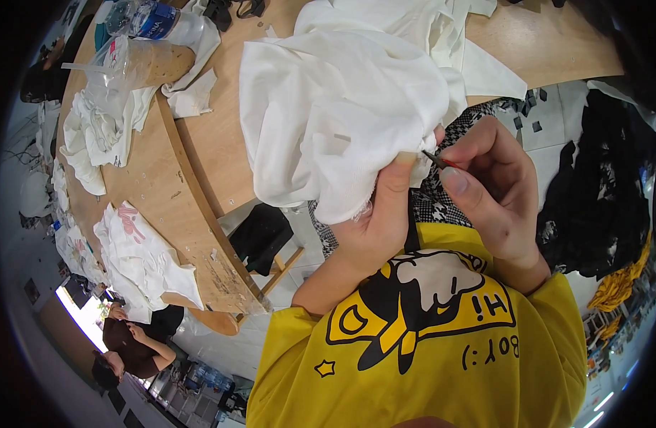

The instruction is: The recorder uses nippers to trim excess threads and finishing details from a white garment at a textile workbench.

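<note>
A large white cloth (342, 114), soft and bunched, spreads over the table edge in front of me. My left hand (385, 207) grips its near right edge, the thumb on top and the other fingers mostly hidden under the folds. Frayed threads show beside that palm. Between thumb and fingers, my right hand (492, 185) pinches a small pointed tool (436, 160) with a dark tip and a red part; its exact kind is too small to tell. The tip meets the cloth just right of my left thumb.
The wooden table (207, 164) carries a plastic bottle (157, 21), a cup with a brown drink (160, 63) and white cloth pieces (142, 257). A black stool (260, 239) stands below. Dark fabric (592, 192) lies at right. Another person (135, 342) works at lower left.
</note>
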`<move>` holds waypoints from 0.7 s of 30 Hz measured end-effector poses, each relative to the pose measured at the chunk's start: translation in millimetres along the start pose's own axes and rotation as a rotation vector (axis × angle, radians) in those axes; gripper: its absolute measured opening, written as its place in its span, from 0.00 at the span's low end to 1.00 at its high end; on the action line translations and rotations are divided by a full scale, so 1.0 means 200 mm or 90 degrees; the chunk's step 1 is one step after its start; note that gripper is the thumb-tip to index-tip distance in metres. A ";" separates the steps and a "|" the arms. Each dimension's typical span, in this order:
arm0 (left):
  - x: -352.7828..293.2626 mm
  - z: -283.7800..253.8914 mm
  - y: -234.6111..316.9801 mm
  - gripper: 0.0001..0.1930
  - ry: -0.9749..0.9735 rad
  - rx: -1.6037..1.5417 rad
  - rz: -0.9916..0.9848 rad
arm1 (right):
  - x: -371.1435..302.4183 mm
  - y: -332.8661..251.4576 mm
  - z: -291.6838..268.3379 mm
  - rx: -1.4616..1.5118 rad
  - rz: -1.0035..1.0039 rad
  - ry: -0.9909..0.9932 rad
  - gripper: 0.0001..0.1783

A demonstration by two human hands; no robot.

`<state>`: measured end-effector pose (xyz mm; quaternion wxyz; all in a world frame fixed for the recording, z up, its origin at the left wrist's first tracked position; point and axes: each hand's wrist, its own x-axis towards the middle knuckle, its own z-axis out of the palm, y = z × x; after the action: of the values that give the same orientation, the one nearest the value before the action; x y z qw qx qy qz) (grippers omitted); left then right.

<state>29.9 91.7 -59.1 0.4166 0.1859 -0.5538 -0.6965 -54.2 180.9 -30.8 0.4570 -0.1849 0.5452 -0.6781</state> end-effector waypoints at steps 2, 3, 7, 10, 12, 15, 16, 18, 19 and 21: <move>0.00 0.00 0.00 0.10 0.000 0.002 0.004 | 0.00 0.00 0.02 -0.023 -0.043 0.033 0.08; 0.00 0.00 0.00 0.10 0.009 -0.016 -0.002 | 0.00 0.00 0.02 -0.023 -0.043 0.031 0.08; 0.00 -0.02 -0.01 0.10 0.010 -0.024 0.012 | -0.02 -0.04 0.02 0.019 0.033 0.002 0.08; 0.00 -0.01 0.00 0.10 0.028 -0.038 0.009 | -0.03 -0.05 0.02 -0.022 0.034 0.001 0.08; 0.00 -0.02 -0.01 0.10 0.013 -0.012 0.024 | -0.03 -0.06 0.02 -0.056 0.031 -0.002 0.09; 0.01 -0.02 -0.01 0.10 0.005 0.000 0.024 | -0.03 -0.06 0.03 -0.054 0.024 0.010 0.09; 0.01 -0.02 0.00 0.10 0.012 -0.013 0.009 | -0.03 -0.06 0.04 -0.054 0.020 0.032 0.09; 0.00 -0.02 0.00 0.10 0.015 -0.015 0.013 | -0.03 -0.06 0.04 -0.055 0.016 0.053 0.09; 0.00 -0.02 0.00 0.10 0.017 -0.018 0.018 | -0.03 -0.06 0.02 -0.066 0.022 0.028 0.09; 0.00 -0.02 -0.01 0.10 0.024 -0.004 0.024 | -0.03 -0.05 0.02 -0.078 0.029 0.003 0.09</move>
<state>32.3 90.0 -61.4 0.4406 0.1873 -0.5472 -0.6866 -52.4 183.4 -18.2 0.4588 -0.1984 0.5907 -0.6334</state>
